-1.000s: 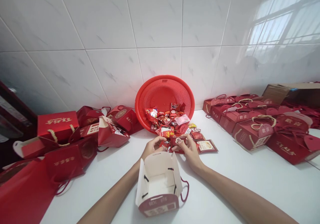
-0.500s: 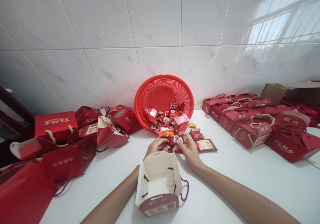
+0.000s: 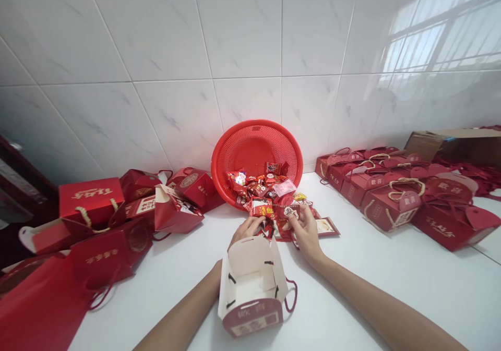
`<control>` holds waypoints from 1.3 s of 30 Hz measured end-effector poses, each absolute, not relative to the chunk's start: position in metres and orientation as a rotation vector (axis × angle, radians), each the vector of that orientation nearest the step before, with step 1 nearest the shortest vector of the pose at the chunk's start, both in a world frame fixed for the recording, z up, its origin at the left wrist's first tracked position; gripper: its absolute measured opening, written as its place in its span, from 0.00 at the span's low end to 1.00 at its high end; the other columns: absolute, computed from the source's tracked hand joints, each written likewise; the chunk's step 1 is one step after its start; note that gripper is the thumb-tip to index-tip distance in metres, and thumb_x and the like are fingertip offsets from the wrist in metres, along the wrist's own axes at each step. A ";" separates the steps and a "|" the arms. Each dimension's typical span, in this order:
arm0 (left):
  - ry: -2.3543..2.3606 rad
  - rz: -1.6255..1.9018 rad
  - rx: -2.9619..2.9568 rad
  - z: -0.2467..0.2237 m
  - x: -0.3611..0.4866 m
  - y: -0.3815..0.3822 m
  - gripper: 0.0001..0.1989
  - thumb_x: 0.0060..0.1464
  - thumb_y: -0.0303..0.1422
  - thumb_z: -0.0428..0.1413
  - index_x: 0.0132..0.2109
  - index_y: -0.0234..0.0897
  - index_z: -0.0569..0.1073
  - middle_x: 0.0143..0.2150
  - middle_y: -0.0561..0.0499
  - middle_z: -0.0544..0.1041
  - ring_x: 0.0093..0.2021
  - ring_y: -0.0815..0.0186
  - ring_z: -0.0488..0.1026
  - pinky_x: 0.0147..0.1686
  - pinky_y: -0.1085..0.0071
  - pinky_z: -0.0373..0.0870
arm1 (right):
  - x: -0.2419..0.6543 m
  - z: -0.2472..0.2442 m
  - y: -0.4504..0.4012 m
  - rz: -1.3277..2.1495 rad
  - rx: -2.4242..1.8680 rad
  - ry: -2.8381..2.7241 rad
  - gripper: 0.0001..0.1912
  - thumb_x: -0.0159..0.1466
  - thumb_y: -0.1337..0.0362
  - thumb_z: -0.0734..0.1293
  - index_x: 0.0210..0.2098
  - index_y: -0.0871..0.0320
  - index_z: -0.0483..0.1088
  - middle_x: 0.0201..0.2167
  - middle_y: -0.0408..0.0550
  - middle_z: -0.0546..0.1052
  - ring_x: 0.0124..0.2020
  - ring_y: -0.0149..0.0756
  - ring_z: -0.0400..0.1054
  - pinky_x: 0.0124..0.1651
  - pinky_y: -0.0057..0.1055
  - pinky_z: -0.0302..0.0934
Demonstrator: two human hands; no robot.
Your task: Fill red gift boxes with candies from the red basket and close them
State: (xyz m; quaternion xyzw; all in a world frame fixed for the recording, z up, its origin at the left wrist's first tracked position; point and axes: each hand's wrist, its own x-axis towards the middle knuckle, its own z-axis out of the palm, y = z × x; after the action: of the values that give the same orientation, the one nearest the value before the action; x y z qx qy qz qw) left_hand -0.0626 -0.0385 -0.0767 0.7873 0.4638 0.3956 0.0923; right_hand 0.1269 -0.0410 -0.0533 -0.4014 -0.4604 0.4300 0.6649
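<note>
My right hand [image 3: 307,232] pinches a dark red sweet packet [image 3: 290,213] with white characters, held up at the front of the sweet pile. Behind the box's back flap, my left hand [image 3: 246,229] is curled against small red wrapped sweets [image 3: 266,231]; what its fingers hold is partly hidden. Between my forearms stands an open gift box [image 3: 252,278], white inside and dark red outside, with nothing in it and a cord handle on its right side. The sweets spill from a red plastic basket [image 3: 256,126] tilted against the wall. A flat cream-and-red packet [image 3: 327,227] lies right of my right hand.
Red gift boxes [image 3: 92,197] crowd the left side, some tipped over. Several closed dark red boxes [image 3: 391,205] with rope handles stand in rows on the right. A cardboard carton [image 3: 426,145] sits behind them. The tiled wall [image 3: 172,111] bounds the white table [image 3: 344,293].
My right hand has moved slightly right with the dark red packet, away from my left hand. More small sweets show between the hands. The view has shifted slightly.
</note>
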 end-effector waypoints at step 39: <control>1.131 1.140 2.609 -0.076 -0.058 -0.017 0.25 0.54 0.31 0.58 0.60 0.41 0.73 0.61 0.42 0.74 0.60 0.52 0.71 0.61 0.53 0.68 | 0.199 -0.032 -0.052 0.484 -1.511 -1.725 0.09 0.52 0.66 0.68 0.35 0.53 0.69 0.33 0.44 0.79 0.31 0.39 0.71 0.36 0.31 0.58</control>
State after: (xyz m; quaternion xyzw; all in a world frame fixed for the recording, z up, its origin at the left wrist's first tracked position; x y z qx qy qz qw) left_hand -0.0580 -0.0174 -0.0758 0.8509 0.3690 0.3719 0.0392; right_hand 0.1988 -0.0519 -0.0320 -0.5942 -0.6781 0.1903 0.3885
